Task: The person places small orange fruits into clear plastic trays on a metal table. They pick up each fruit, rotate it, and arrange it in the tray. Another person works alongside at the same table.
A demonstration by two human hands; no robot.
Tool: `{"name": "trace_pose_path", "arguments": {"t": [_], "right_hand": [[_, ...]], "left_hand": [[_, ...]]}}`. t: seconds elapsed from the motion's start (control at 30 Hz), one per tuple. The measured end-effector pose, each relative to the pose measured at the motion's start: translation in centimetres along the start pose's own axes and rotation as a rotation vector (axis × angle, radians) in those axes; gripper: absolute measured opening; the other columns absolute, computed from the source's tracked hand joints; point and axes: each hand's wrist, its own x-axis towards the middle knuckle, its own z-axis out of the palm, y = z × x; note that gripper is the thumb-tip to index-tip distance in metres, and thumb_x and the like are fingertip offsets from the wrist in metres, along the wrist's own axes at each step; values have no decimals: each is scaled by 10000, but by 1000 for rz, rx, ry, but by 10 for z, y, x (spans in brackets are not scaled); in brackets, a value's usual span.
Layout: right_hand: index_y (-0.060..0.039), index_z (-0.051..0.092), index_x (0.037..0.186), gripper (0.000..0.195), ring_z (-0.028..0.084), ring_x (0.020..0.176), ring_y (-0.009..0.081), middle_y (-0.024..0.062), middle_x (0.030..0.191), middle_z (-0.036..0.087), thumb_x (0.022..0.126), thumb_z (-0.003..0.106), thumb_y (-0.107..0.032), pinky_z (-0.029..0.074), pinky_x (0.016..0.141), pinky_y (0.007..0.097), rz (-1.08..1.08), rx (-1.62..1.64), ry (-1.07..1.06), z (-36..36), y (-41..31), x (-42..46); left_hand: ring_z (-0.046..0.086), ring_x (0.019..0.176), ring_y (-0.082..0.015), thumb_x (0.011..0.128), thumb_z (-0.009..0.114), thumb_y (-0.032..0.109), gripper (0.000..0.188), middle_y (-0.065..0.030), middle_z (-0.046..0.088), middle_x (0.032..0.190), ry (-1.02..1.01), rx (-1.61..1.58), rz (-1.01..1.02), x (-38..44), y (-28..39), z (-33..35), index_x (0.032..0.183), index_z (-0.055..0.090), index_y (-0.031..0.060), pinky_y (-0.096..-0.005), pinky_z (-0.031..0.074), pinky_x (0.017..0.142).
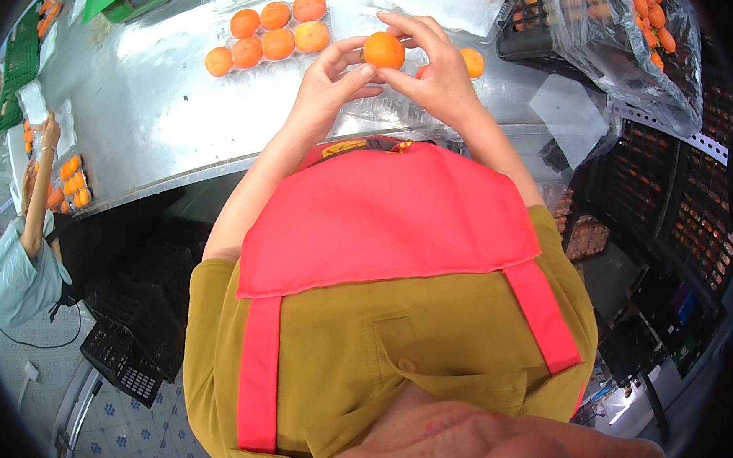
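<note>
Between the fingertips of both hands is a round orange fruit (pixel 384 51), probably a persimmon or tomato, held above the near edge of the metal table. My left hand (pixel 336 80) grips it from the left, thumb towards me. From the right, my right hand (pixel 437 67) holds it, thumb below and fingers behind. Just left of my hands, a clear plastic tray (pixel 327 4) carries several similar orange fruits (pixel 278 44) in rows. Partly hidden by my right hand are more fruits, one orange fruit (pixel 473 63) showing at its right, and clear plastic packaging (pixel 375 115) under my wrists.
At the right, black crates (pixel 522 49) hold fruit, one lined with a clear plastic bag (pixel 607 44). On the far left a co-worker's hand (pixel 50 132) is at packed fruit near a green crate (pixel 20 67). Black crates (pixel 129 363) stand on the floor below the table (pixel 145 116).
</note>
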Motion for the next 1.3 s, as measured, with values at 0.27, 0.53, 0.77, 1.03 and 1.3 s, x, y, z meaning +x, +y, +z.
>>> {"name": "trace_pose_path", "arguments": {"t": [0.27, 0.53, 0.77, 1.03, 1.3], "right_hand": [[-88, 595, 1270, 527, 585, 1122, 200, 60, 1210, 589, 770, 760, -101, 487, 926, 341, 41, 228, 29, 3, 0, -7], [17, 559, 1258, 421, 600, 1096, 176, 110, 1182, 624, 871, 682, -96, 486, 938, 330, 330, 794, -8, 13, 5, -14], [15, 588, 1171, 302, 622, 1018, 152, 103, 1108, 649, 901, 647, -106, 482, 913, 299, 335, 801, 69, 16, 4, -12], [-4, 624, 1001, 201, 642, 862, 112, 67, 944, 683, 893, 684, -162, 510, 787, 254, 384, 715, 119, 19, 10, -10], [-20, 653, 868, 223, 614, 803, 84, 47, 874, 679, 915, 661, -237, 482, 708, 223, 546, 602, 81, 12, 25, -5]], "left_hand": [[611, 1129, -243, 969, 590, 241, 519, -129, 570, 1277, -95, -282, -28, -1, 5, -3, 1408, 410, 31, -407, 526, 955], [624, 1110, -251, 965, 589, 231, 508, -133, 581, 1278, -130, -272, -15, -2, 5, -4, 1403, 442, 18, -401, 524, 956], [632, 1105, -245, 969, 580, 207, 481, -117, 613, 1234, -137, -168, -1, -2, 5, -3, 1396, 458, 21, -405, 522, 971], [638, 1093, -240, 969, 590, 213, 464, -116, 615, 1237, -130, -42, -15, -5, 6, 1, 1377, 490, 15, -388, 541, 934], [641, 1083, -246, 962, 600, 232, 478, -128, 609, 1251, -172, 19, -40, -6, 7, 5, 1381, 494, 29, -381, 546, 917]]}}
